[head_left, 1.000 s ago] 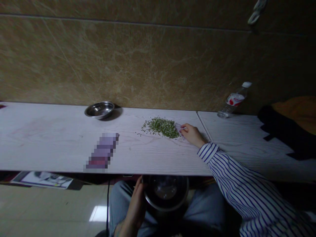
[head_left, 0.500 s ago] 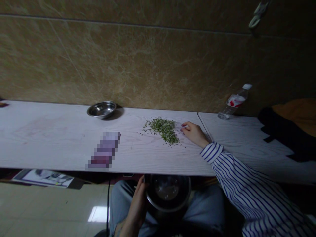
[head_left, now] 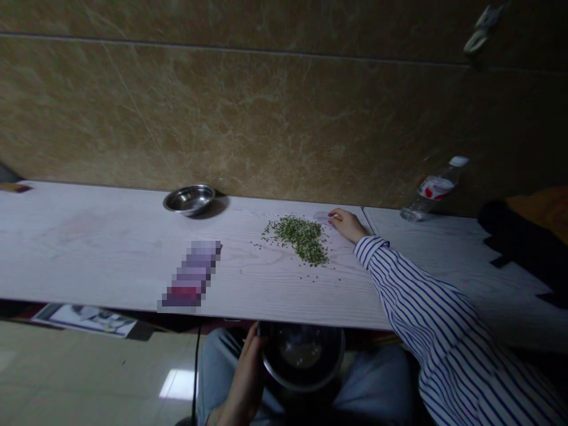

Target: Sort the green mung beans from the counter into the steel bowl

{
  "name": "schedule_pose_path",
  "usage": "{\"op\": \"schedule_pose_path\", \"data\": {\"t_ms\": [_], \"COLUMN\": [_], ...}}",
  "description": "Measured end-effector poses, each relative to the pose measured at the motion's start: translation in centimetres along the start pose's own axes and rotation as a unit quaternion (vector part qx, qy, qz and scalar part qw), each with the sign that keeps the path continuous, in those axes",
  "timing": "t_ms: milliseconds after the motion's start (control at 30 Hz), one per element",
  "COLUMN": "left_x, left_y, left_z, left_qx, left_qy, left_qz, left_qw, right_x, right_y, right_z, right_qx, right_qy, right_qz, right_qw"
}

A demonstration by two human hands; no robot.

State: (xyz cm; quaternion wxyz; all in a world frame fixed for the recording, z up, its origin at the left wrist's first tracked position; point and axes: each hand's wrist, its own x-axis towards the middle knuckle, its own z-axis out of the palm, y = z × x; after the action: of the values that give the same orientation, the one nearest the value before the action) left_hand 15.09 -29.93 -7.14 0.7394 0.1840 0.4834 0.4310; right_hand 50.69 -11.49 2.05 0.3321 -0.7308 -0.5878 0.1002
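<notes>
Small green beans or seeds (head_left: 302, 236) lie in a loose pile on the pale wood-grain table (head_left: 257, 284), with a few strays around it. At the pile's upper right, my right hand (head_left: 347, 223) pinches a thin, clear piece (head_left: 321, 215), which looks like a plastic scraper or card. Below the table's front edge, my left hand (head_left: 248, 370) grips the left side of a deep metal bowl (head_left: 306, 387) held over my lap. The bowl's inside is dark, so I cannot make out its contents. The fingers of my left hand are partly hidden by the rim.
A shallow steel bowl (head_left: 189, 201) sits near the wall. A pixelated flat object (head_left: 190, 275) lies at the front left. To the right stand a water bottle (head_left: 435, 189) and a dark and orange bundle (head_left: 523, 231). A printed sheet (head_left: 89, 319) shows below the table's edge.
My right hand has moved back toward the wall with the clear piece, away from the pile's right side. Several stray seeds now lie below the pile. My left hand still holds the bowl.
</notes>
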Motion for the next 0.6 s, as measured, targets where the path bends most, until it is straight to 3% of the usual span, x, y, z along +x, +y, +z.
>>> {"op": "schedule_pose_path", "data": {"t_ms": [133, 600], "left_x": [0.1, -0.3], "left_y": [-0.1, 0.1], "left_z": [0.4, 0.8], "left_qx": [-0.029, -0.018], "left_qy": [0.016, -0.006], "left_qz": [-0.011, -0.007], "left_qw": [0.999, 1.000], "right_x": [-1.0, -4.6], "right_y": [-0.7, -2.3], "right_z": [0.4, 0.5], "right_qx": [-0.001, 0.015], "right_qy": [-0.021, -0.056], "right_qz": [-0.017, -0.060], "right_qw": [1.000, 0.997]}}
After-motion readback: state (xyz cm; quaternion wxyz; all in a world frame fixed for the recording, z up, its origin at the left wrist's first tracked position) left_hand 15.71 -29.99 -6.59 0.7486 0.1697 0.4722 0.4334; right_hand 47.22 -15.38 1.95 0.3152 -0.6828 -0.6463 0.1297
